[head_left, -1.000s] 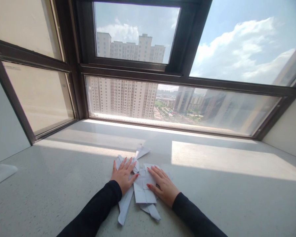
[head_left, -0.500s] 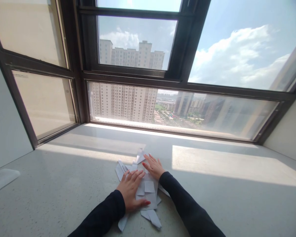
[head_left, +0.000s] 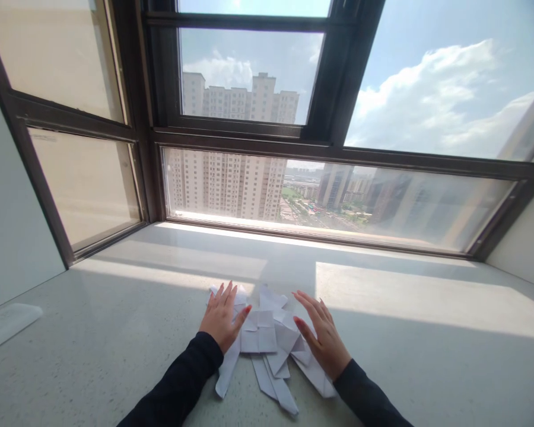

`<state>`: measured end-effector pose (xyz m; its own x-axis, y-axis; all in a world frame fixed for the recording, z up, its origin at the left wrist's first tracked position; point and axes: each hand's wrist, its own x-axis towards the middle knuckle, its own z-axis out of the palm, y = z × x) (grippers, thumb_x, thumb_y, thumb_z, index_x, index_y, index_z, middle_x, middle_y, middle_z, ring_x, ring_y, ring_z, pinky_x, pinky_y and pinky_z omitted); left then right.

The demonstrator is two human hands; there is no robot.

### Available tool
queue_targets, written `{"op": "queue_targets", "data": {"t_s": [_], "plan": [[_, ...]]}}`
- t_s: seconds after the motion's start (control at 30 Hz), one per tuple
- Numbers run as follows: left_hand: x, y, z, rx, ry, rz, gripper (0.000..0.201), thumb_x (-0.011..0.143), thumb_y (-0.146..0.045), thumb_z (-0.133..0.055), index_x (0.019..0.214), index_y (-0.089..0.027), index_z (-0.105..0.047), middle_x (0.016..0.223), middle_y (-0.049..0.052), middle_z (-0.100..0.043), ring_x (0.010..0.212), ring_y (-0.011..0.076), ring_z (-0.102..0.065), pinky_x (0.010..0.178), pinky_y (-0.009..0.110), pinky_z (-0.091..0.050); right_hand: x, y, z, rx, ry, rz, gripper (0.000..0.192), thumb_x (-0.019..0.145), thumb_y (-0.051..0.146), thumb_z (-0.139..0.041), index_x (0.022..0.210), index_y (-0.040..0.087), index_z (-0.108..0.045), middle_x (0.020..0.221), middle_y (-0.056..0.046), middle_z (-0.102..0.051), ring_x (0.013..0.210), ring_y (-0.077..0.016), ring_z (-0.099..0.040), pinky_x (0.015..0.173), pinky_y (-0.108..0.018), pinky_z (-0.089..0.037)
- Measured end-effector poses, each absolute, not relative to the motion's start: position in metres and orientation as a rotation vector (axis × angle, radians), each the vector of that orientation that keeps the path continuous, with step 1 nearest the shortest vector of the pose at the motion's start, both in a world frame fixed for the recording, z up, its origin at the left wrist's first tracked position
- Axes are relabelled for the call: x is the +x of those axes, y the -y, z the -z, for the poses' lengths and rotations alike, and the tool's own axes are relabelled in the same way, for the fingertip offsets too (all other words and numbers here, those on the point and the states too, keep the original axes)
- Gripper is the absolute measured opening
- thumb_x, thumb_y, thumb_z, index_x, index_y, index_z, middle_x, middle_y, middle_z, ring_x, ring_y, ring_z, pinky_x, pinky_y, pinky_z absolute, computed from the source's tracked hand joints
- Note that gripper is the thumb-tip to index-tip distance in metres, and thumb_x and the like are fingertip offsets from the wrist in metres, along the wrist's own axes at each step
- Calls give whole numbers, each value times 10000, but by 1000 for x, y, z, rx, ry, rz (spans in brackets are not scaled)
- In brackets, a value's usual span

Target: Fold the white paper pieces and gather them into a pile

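A loose, overlapping heap of folded white paper pieces (head_left: 258, 339) lies at the lower centre of the frame on a pale, speckled, smooth sill (head_left: 427, 373), below a dark brown window frame (head_left: 249, 142). The left hand (head_left: 222, 318), fingers extended and thumb spread, overlies the heap's left side; the right hand (head_left: 324, 339), fingers extended and thumb apart, is positioned at its right side, contact with the paper not determinable. A white, flat, round-ended object (head_left: 9, 327) lies at the left edge.
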<state>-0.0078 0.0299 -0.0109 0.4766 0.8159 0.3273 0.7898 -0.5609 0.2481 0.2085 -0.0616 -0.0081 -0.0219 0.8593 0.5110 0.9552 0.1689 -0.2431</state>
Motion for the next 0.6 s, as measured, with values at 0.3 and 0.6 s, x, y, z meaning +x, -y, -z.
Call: {"op": "queue_targets", "data": {"t_s": [0.3,0.6], "plan": [[3,-24,21,2646,-1326,-477,599,776,-513,-193,1194,-113,-348,1272,122,-318,1176,236,-243,945,446,-191,196,54,28,-1676,2243,-75,705,698,537,-395,1251,125,-249,1268,-119,-327,1182,-247,-229,960,-432,-204],[-2,-26,20,2662,-1332,-606,545,791,-469,-209,1229,-155,-284,1274,94,-323,1174,215,-252,933,438,-234,201,57,19,-1653,1769,81,472,801,398,-291,1215,172,-302,1218,-85,-399,1151,-189,-303,931,-369,-303]]}}
